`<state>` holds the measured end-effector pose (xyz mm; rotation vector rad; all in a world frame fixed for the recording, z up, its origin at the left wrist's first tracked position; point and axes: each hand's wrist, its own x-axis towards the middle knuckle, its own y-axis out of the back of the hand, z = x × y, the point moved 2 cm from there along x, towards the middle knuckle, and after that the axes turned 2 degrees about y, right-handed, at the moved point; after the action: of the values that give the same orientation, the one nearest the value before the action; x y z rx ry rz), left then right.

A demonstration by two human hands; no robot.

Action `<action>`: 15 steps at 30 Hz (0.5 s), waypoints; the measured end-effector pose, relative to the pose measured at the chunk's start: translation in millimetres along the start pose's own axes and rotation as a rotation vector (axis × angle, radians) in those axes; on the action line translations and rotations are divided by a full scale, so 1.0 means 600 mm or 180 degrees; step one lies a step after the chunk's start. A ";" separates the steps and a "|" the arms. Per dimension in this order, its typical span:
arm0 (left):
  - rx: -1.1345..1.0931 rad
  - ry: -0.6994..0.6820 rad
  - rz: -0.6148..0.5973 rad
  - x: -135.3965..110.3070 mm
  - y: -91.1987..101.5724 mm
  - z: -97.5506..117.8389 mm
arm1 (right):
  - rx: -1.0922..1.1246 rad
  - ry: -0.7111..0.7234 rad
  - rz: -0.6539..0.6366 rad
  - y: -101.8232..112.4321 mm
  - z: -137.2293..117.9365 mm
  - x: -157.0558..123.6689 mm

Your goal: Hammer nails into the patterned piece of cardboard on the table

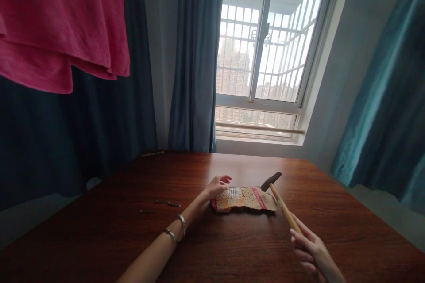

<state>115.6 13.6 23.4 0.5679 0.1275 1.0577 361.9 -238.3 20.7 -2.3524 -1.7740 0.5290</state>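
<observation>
A flat patterned piece [245, 198], beige with dots and red stripes, lies on the dark wooden table [109, 230]. Several nails [233, 190] stand upright in its left part. My left hand [217, 185] rests at the piece's left edge, fingers curled beside the nails, two bangles on the wrist. My right hand [307, 247] grips the wooden handle of a hammer [278, 196]. Its dark head hovers above the right end of the piece.
Two loose nails [168, 204] lie on the table to the left of my arm. A pink cloth [59, 26] hangs at the upper left. Blue curtains [195, 57] frame a barred window [265, 48] beyond the table's far edge.
</observation>
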 end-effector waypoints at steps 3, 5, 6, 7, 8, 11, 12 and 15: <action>0.0098 0.0100 -0.0145 -0.012 -0.001 -0.006 | 0.0286 -0.0003 -0.0058 0.024 0.014 0.001; 0.0172 0.0109 -0.0266 -0.017 -0.002 -0.007 | 0.0488 -0.0057 -0.0050 0.038 0.021 0.002; 0.0229 0.0095 -0.0339 -0.018 -0.002 -0.007 | 0.0590 -0.0106 -0.0049 0.044 0.024 0.003; 0.0309 0.0056 -0.0397 -0.020 -0.002 -0.007 | 0.0689 -0.0163 -0.0047 0.050 0.027 0.005; 0.0416 -0.0021 -0.0450 -0.022 -0.001 -0.006 | 0.0787 -0.0224 -0.0042 0.055 0.029 0.006; 0.0868 -0.0324 -0.0544 -0.027 0.004 -0.004 | 0.1079 -0.0406 -0.0025 0.064 0.027 0.004; 0.1028 -0.0388 -0.0570 -0.029 0.007 -0.003 | 0.1164 -0.0456 -0.0015 0.064 0.025 0.001; 0.1444 -0.0373 -0.0768 -0.035 0.012 -0.004 | 0.1321 -0.0514 0.0034 0.062 0.014 -0.011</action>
<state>98.9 -0.8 21.6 0.9962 0.3298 0.7580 390.9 -256.3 2.2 -2.0799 -1.5270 1.0048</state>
